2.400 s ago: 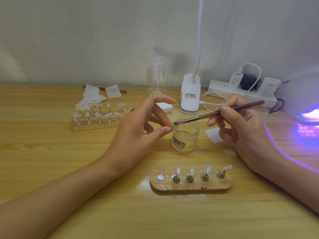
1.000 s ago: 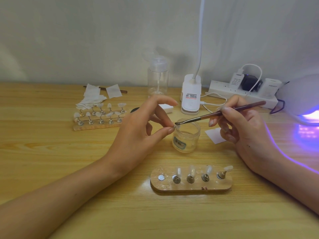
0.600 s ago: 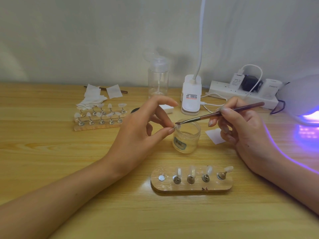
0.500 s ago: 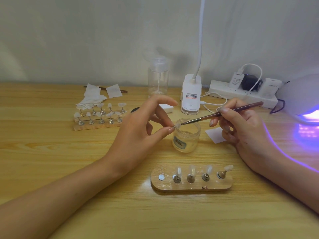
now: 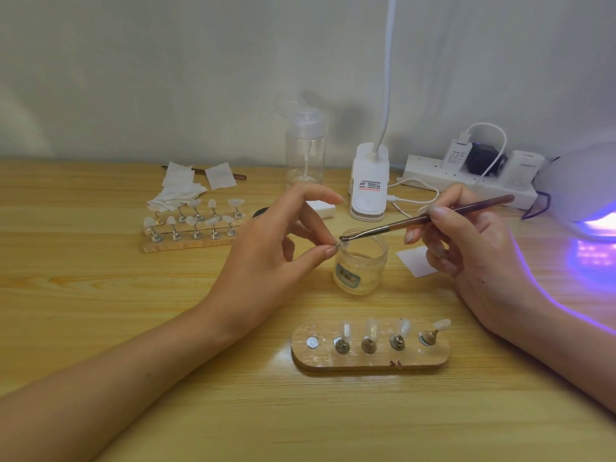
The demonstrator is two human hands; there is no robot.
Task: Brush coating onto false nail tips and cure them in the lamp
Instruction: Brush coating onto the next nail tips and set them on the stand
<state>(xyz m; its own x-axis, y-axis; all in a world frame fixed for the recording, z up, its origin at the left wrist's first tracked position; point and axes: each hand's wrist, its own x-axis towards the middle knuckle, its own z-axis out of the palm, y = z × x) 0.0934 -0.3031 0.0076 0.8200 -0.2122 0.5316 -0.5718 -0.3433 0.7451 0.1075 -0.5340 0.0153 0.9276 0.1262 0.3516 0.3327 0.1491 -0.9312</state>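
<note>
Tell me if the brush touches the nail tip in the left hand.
Touching. In the head view the brush bristles lie on the nail tip pinched by the left hand above the jar, no gap visible.

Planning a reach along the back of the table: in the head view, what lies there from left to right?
far stand of nail tips → clear pump bottle → clip lamp base → power strip → glowing curing lamp. The wipes overlap the stand, so they are left out.
</note>
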